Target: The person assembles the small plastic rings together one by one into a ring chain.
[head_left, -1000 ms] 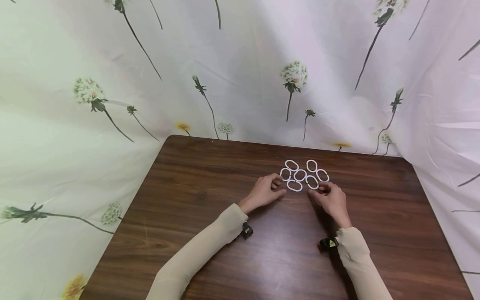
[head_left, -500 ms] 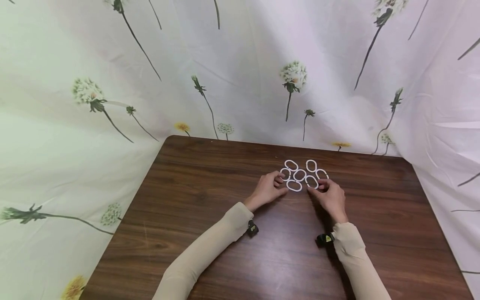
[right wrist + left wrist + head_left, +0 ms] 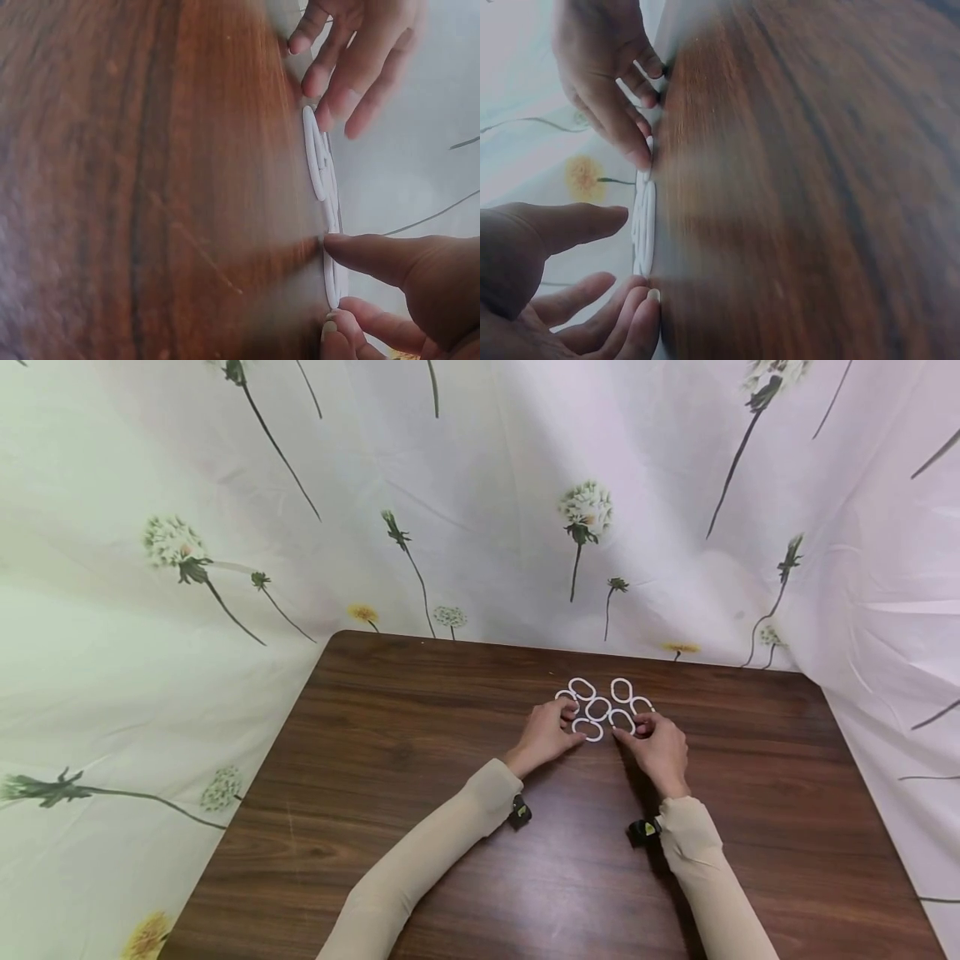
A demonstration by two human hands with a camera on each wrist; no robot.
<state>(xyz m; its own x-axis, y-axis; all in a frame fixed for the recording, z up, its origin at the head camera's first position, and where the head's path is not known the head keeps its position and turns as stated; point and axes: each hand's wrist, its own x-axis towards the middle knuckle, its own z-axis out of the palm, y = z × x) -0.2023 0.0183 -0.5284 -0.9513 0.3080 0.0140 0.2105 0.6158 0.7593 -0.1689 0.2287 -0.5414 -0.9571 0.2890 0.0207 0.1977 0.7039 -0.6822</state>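
Several white oval rings, each with a small gap and resembling shower curtain rings, lie flat in a cluster near the table's far side. In the head view my left hand (image 3: pixel 546 732) is beside the cluster, its fingers over the leftmost ring (image 3: pixel 561 694). Its thumb is by the near ring (image 3: pixel 587 731), apart from the rings in the left wrist view. My right hand (image 3: pixel 662 750) spans the near right ring (image 3: pixel 622 722), thumb at one end. Its fingers partly cover the rightmost ring (image 3: pixel 642 702). Neither hand lifts a ring.
The dark brown wooden table (image 3: pixel 360 735) has its far edge against a white cloth (image 3: pixel 495 543) printed with dandelions. A black strap device (image 3: pixel 520 811) sits at the left wrist and another black device (image 3: pixel 642 832) at the right.
My left hand has moved right and slightly forward, over the leftmost ring, which has shifted slightly away. My right hand has edged left and forward. The other rings look nearly unchanged.
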